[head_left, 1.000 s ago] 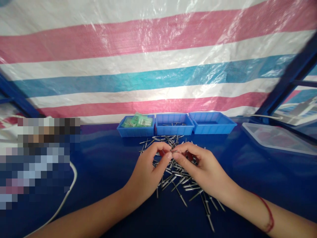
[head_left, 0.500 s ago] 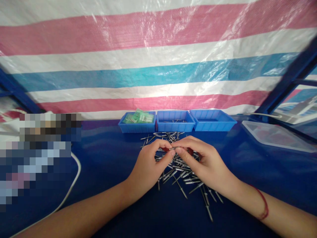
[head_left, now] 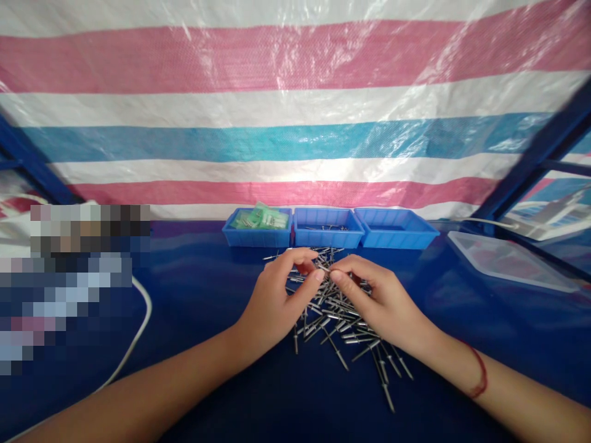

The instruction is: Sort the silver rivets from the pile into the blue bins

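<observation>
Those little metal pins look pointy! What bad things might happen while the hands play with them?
The left hand and right hand pinch one small pin together, so it might slip and drop back into the pile of pins. Both hands hover right over that pile, and a sharp end could prick a finger. A few pins lie loose toward the near edge of the blue table, so a nudge from a wrist might send them off.
</observation>
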The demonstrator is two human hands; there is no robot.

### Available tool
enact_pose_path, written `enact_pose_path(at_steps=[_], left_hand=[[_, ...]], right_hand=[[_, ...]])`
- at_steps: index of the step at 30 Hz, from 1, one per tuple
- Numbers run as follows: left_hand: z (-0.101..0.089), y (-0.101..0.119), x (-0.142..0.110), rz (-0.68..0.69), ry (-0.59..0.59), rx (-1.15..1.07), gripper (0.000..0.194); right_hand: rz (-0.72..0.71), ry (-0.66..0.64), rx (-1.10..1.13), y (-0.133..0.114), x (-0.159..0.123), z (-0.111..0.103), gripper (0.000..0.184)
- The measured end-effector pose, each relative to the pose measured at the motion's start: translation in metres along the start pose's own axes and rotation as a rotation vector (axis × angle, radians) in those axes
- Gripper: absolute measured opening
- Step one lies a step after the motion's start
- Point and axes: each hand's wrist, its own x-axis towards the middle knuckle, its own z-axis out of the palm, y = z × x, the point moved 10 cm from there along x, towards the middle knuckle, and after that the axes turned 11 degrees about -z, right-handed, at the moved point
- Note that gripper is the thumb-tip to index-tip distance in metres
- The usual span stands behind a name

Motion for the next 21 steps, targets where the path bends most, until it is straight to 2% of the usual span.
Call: enact_pose_path(at_steps=[5,9,12,14,18,21], left_hand=[[-0.025,-0.016,0.023,0.031,0.106,0.069,0.014],[-0.034,-0.043,0.039,-0.022,0.093,0.132,0.016],[-0.029,-0.056,0.043,-0.036,0.004,0.188,0.018],[-0.021,-0.057,0.043,-0.015,-0.078,0.255,0.019],[-0.001,-0.049,0.034,0.093,-0.271,0.499,0.015],[0.004,-0.05,0.028,0.099,-0.367,0.695,0.019]], right_hand=[[0.012,0.158,-0.364,0.02,0.019,-0.039,0.021],[-0.046,0.163,-0.661,0.039,0.044,-0.051,0.024],[-0.044,0.078,-0.802,0.053,0.055,-0.046,0.027],[-0.049,0.053,-0.821,0.053,0.054,-0.043,0.026],[-0.052,0.045,-0.712,0.037,0.032,-0.036,0.024],[-0.045,0.034,-0.599,0.03,0.013,-0.026,0.021]])
